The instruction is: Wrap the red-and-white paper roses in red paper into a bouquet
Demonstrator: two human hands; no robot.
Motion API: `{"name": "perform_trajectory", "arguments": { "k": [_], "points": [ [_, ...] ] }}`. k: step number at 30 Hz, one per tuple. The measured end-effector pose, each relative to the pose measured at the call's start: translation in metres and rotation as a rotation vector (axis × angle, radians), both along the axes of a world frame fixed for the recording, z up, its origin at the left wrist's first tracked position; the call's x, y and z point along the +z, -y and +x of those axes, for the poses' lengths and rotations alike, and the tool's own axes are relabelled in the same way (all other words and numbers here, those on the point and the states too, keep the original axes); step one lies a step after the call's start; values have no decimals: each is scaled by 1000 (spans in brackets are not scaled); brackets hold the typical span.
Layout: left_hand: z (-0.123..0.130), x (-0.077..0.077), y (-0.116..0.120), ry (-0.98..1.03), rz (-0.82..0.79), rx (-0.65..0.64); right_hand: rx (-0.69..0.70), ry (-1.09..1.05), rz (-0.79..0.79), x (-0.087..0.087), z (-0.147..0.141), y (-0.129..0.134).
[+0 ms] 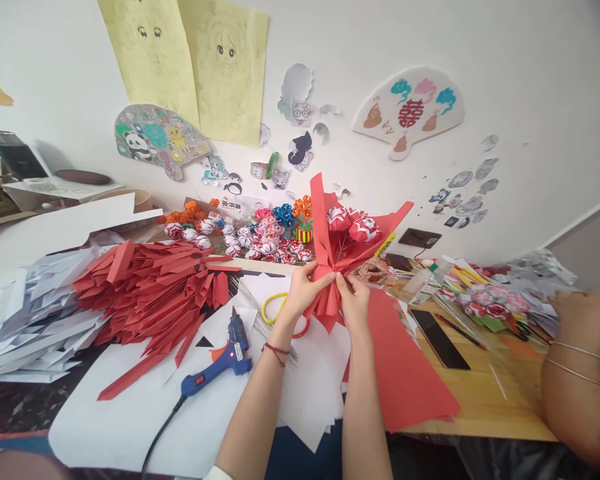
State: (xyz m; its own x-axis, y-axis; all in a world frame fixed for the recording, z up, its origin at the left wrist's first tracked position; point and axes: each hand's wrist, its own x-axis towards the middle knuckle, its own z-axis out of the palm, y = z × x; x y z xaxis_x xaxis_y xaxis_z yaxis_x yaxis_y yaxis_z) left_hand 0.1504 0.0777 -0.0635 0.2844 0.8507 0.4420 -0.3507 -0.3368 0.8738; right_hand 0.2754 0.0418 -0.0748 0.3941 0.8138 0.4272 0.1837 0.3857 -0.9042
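Observation:
A paper flower bouquet (325, 230) stands upright between my two hands, its red wrapping gathered into a narrow waist. Red-and-white paper roses (363, 227) on thin stems show inside the wrapper. My left hand (307, 288) is closed on the gathered waist from the left, thumb across the front. From the right, my right hand (354, 297) pinches the same waist, its fingertips close to the left thumb. Below the bouquet lie white paper sheets (313, 387) and scissors with yellow and red handles (273, 308), partly hidden by my left forearm.
A blue glue gun (220, 363) with a cord rests at left. Folded red paper strips (145, 293) and white strips (35, 313) are heaped beyond it. Red sheets (405, 373) and a phone (439, 339) lie at right. Another person's arm (577, 373) reaches in at far right.

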Motion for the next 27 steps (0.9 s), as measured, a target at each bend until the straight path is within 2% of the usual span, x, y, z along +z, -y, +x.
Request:
{"name": "perform_trajectory", "arguments": {
  "k": [4,6,13,27],
  "points": [
    [-1,-2,-1,-9,-2,30,129,-25,-19,1,3,2],
    [-1,-2,-1,-22,-3,51,149,-14,-35,0,5,4],
    [-1,0,1,-72,23,89,-4,-7,-28,-4,9,2],
    [3,4,5,-198,83,274,-35,-79,47,-2,3,-1]
  ]
}}
